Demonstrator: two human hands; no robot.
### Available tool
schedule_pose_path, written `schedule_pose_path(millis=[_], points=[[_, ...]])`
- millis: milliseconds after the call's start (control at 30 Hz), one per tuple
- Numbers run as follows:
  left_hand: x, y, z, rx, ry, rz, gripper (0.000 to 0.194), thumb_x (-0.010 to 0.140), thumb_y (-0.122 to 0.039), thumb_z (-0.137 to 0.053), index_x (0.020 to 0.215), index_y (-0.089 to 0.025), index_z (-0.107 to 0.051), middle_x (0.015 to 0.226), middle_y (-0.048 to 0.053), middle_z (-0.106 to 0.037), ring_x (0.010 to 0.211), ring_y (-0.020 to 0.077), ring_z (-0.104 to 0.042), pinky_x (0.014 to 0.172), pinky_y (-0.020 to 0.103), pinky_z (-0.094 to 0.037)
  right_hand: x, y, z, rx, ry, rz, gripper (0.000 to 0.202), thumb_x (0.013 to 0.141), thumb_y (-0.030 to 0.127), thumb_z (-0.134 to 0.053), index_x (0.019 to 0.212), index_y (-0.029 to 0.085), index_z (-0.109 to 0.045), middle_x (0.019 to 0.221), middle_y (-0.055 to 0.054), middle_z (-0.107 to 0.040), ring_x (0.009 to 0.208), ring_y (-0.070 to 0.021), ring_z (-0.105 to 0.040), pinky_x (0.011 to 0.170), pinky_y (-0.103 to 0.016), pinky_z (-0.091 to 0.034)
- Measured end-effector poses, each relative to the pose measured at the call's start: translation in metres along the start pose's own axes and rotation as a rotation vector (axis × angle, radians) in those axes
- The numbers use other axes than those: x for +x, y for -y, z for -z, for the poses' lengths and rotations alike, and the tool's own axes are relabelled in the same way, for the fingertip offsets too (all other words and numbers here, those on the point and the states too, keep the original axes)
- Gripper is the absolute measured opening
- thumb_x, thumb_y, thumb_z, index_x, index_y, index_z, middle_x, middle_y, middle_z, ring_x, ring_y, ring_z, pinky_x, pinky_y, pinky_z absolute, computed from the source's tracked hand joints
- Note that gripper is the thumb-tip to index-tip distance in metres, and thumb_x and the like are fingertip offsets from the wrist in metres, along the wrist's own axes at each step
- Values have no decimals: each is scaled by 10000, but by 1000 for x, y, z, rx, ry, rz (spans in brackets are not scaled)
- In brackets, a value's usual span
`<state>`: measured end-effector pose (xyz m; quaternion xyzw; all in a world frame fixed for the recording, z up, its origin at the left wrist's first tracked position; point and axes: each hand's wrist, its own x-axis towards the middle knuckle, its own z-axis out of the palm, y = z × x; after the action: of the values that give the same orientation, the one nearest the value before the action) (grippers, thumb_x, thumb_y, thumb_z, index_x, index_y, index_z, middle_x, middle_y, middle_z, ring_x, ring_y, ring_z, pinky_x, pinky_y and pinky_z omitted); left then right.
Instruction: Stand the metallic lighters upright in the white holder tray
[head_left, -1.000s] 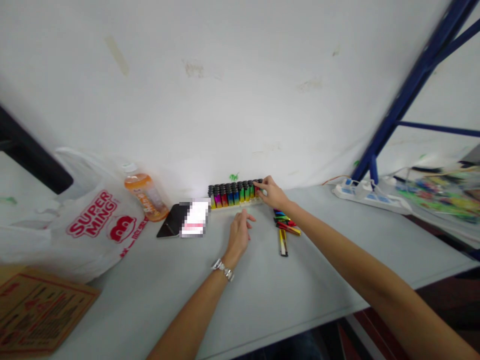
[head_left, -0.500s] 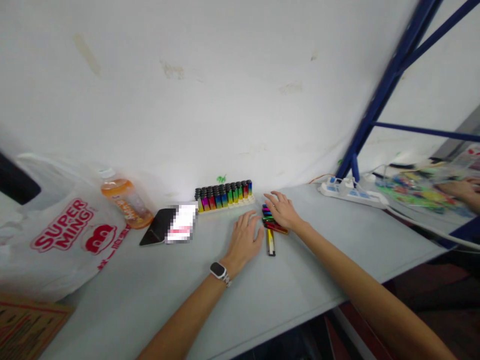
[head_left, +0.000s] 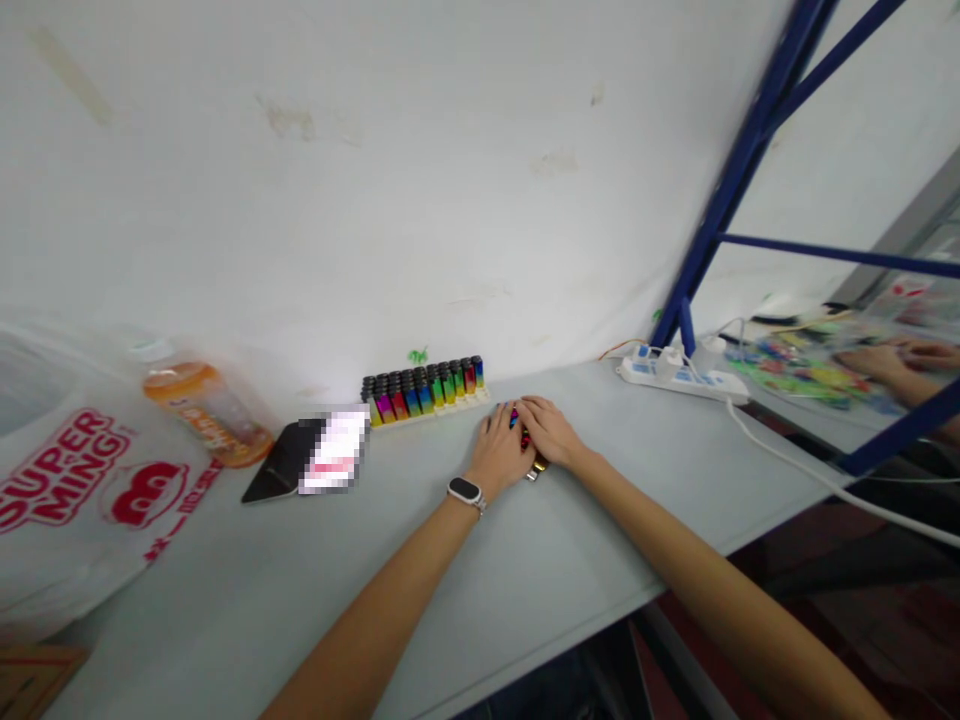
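Observation:
My left hand, with a smartwatch on its wrist, lies over a small group of loose colourful lighters on the table. From the other side my right hand rests on the same lighters, its fingertips close to the left fingers. Both hands have their fingers stretched out, and they cover most of the lighters. One lighter's end shows below the palms. To the left, against the wall, several lighters with black tops stand upright in rows in a pale tray.
A tablet-like dark device, an orange drink bottle and a white plastic bag are on the left. At right lie a power strip and a blue metal frame. Beyond it, another person's hands are over colourful pieces.
My two hands have come together over the loose lighters, covering them almost fully. The lighter that lay apart below the group is now mostly hidden. The view has shifted slightly right.

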<state>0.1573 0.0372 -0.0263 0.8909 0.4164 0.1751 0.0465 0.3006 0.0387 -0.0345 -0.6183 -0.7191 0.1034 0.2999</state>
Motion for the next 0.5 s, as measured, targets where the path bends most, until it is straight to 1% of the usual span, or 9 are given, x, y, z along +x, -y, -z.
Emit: schedule_pose_path(millis=[100,267,367,433,500], points=[[-9,13,4,6,-24,-7,510,932,-319,-443,1405,-129,-444,1496,172,-432,1420,279,-350,1160,483,-291,2,8,-11,53,-18,41,547,1027,451,-255,1272,151,-641,1333,-145,-593,1271,-226,-488,1135,-385,-314],[-38,41,17,14,-91,-29,464,920,-291,-468,1366,-162,-475,1461,155,-470,1384,261,-396,1136,465,-330,1,36,-34,112,-7,111,501,1024,419,-303,1287,138,-624,1326,-144,-590,1272,-219,-478,1142,-386,-307],[-54,58,26,20,-120,-7,450,910,-281,-482,1346,-171,-492,1459,148,-469,1368,269,-408,1122,467,-342,5,52,-47,118,23,143,439,1009,290,-335,1298,108,-610,1350,-157,-567,1290,-213,-462,1143,-367,-303],[-61,68,32,22,-141,11,428,909,-278,-487,1328,-195,-508,1436,133,-489,1339,266,-434,1103,465,-360,11,59,-51,114,61,172,416,960,163,-358,1281,107,-617,1332,-153,-580,1264,-204,-485,1119,-352,-330],[-65,75,37,28,-157,25,389,918,-286,-480,1294,-206,-532,1397,123,-519,1296,268,-469,1074,463,-382,20,65,-51,90,100,190,442,891,78,-388,1258,115,-631,1282,-143,-614,1204,-196,-533,1074,-331,-373]])
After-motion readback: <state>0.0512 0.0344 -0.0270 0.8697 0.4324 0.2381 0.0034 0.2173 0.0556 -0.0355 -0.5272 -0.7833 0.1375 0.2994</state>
